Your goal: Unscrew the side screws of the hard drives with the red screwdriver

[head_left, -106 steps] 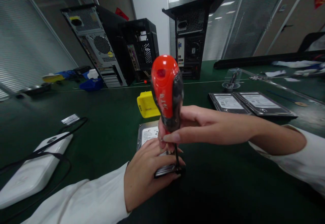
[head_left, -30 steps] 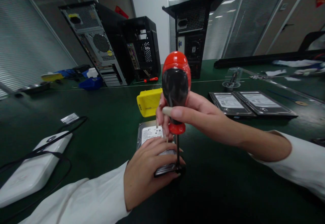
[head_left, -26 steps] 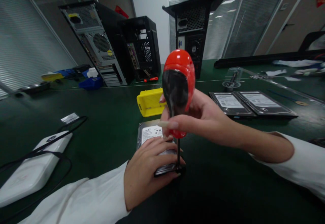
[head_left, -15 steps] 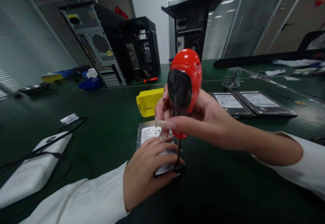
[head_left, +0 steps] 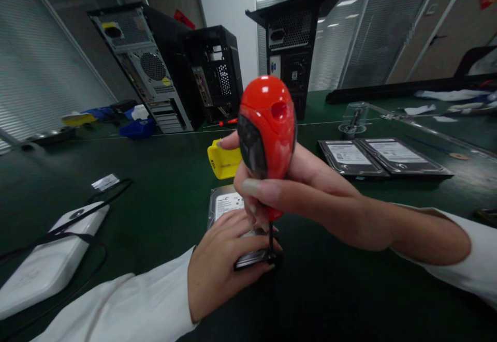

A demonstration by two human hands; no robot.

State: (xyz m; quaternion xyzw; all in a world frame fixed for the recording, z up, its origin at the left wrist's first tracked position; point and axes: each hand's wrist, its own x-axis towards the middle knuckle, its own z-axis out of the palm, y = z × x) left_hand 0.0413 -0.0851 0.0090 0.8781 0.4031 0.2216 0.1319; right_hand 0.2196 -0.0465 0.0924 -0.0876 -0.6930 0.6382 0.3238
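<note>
Right fingers [head_left: 272, 193] curl closed around the screwdriver [head_left: 267, 124], its shaft [head_left: 271, 234] dropping beside the left fingers [head_left: 256, 243], and those, partly bent, grip the hard drive [head_left: 228, 203] beneath them!

Screwdriver [head_left: 267, 140]: fat, rounded handle, glossy red with black inlays, a small hollow near its top; thin dark shaft. Stood close to upright, handle uppermost, gripped low on the handle by the right hand [head_left: 326, 202]. Shaft ran down to the near right corner of the hard drive; tip too dark to make out.

Hard drive [head_left: 222, 193]: silver casing, white printed label facing up. Lay on the green table [head_left: 163, 197], its middle covered by the left hand [head_left: 221, 262], far end and near edge showing.
</note>
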